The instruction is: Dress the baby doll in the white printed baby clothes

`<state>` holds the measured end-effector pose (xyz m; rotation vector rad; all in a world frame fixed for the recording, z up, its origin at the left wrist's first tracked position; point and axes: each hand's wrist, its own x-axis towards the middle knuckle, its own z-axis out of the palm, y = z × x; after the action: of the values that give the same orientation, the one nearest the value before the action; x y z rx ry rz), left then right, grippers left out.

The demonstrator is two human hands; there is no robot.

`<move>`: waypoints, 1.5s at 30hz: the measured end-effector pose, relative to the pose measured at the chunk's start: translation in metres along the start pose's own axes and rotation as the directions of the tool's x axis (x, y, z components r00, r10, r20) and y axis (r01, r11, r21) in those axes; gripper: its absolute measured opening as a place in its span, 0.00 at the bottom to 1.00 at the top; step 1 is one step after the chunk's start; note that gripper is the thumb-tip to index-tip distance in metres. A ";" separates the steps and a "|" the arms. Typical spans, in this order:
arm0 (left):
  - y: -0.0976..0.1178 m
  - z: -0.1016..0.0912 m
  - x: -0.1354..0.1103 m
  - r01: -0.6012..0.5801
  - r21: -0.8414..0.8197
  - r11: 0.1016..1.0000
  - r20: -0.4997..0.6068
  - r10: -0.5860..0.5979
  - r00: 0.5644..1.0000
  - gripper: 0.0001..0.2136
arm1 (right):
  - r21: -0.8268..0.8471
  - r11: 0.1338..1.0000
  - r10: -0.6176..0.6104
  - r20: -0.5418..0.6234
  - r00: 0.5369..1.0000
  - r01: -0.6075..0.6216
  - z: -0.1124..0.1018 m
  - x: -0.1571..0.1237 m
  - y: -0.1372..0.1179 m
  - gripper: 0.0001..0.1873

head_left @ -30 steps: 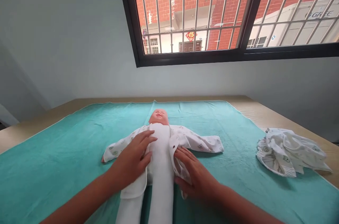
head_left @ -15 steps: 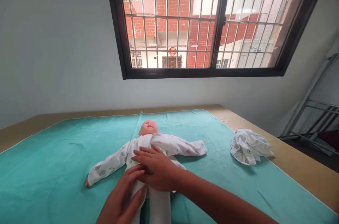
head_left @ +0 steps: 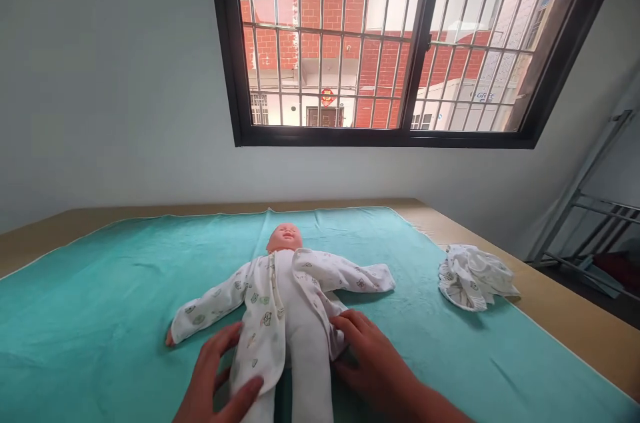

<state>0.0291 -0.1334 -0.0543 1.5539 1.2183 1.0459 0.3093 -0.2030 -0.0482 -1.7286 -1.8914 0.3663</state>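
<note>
A baby doll (head_left: 284, 237) lies face up on a teal towel (head_left: 100, 290), arms spread. It wears a white printed top (head_left: 263, 316), unfastened down the front. My left hand (head_left: 217, 376) grips the bottom of the top's left flap, thumb over the cloth. My right hand (head_left: 373, 360) lies on the right flap's lower edge beside the doll's hip, fingers curled onto the fabric. The doll's white legs (head_left: 305, 370) run toward me between my hands.
A crumpled white printed garment (head_left: 473, 276) lies on the towel's right edge. The towel covers a wooden table (head_left: 560, 313) set against a grey wall under a barred window (head_left: 390, 43). A metal frame (head_left: 590, 223) stands at the far right.
My hands have left the doll's chest and moved apart to the two lower flaps of the top, which now lies unfastened and spread. The view has barely shifted.
</note>
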 end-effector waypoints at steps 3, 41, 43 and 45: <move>0.005 -0.003 0.026 0.224 -0.144 0.964 -0.027 -0.230 0.973 0.25 | -0.106 0.990 -0.098 -0.022 0.995 0.095 0.002 0.006 0.000 0.14; -0.062 -0.133 0.081 -0.046 0.867 0.496 -0.055 0.186 0.981 0.21 | -0.271 0.956 -0.135 -0.070 0.988 0.111 -0.038 0.062 0.124 0.25; -0.060 -0.136 0.081 0.096 0.840 0.535 -0.196 0.133 0.972 0.20 | -0.272 0.957 -0.129 -0.075 0.989 0.104 -0.037 0.062 0.125 0.25; -0.057 -0.136 0.080 0.166 0.795 0.583 -0.266 0.090 0.960 0.19 | -0.276 0.956 -0.127 -0.077 0.989 0.101 -0.036 0.062 0.126 0.25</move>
<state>-0.1011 -0.0283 -0.0657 2.0821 2.1363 0.6872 0.4321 -0.1308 -0.0741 -1.7614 -2.0358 -0.0214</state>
